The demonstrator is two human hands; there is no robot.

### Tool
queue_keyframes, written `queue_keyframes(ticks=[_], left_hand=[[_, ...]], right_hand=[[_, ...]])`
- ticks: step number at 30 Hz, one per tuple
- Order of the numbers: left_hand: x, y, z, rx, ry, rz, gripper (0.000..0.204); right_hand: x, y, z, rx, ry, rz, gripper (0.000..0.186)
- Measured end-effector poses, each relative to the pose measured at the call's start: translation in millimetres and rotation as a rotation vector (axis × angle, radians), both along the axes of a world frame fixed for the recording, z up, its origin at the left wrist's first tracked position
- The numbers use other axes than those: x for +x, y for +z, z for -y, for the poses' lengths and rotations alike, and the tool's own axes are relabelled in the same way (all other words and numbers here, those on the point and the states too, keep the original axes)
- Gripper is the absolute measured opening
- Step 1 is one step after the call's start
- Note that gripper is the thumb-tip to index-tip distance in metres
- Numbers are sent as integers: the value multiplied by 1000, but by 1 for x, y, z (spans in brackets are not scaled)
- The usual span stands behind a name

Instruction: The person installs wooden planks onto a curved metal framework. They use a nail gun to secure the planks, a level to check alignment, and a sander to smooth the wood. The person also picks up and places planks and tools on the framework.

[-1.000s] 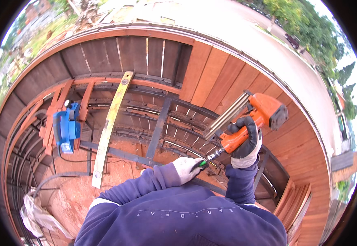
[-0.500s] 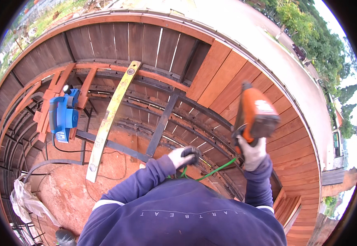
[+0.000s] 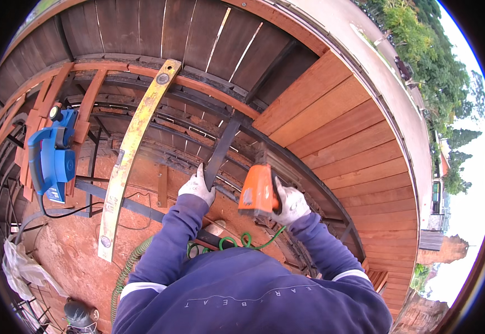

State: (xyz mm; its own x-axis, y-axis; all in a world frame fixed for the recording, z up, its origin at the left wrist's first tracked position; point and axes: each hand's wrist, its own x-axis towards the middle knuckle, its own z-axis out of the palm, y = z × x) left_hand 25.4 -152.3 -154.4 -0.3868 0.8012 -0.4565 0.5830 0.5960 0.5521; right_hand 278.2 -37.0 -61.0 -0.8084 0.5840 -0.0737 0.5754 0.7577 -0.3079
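1. In the head view, the gloved right hand (image 3: 293, 206) is gripping an orange nail gun (image 3: 256, 190), its fingers seemingly wrapping round a handle that is mostly hidden.
2. The gun's body is lying just left of that grip, between the two hands; its longer side is running up the picture, leaning slightly right. Blur is obscuring the nose.
3. The gloved left hand (image 3: 197, 189) is resting at the lower end of a dark metal bar (image 3: 223, 143), index finger extending; whether it is closing on the bar, one cannot tell.
4. A thin green hose (image 3: 245, 240) is looping below the gun, between the forearms.
5. Reddish boards (image 3: 323, 125) are spreading beyond the right hand; a yellow level (image 3: 132, 147) and a blue planer (image 3: 56, 158) are lying leftward.
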Motion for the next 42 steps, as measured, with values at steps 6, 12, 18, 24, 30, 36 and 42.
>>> queue_keyframes(ticks=[6, 12, 18, 24, 30, 36, 42], left_hand=[[-1, 3, -7, 3, 18, -22, 83], [1, -2, -3, 19, 30, -27, 80], [0, -4, -6, 57, 22, -55, 79], [1, -1, -2, 10, -4, -58, 80], [2, -5, -6, 47, -9, -72, 80], [1, -3, -6, 3, -5, -38, 81], [-1, -10, -5, 56, 25, -60, 78]], right_hand=[[4, -43, -33, -57, -283, 99, 82], [1, -1, 5, -72, -102, 11, 79], [-4, -34, -30, -74, -368, 193, 84], [-10, -19, -4, -132, -329, 90, 81], [-22, -17, -28, -135, -416, 284, 85], [-21, -31, -14, -148, -353, 181, 85], [-13, -18, 4, -84, -220, 232, 84]])
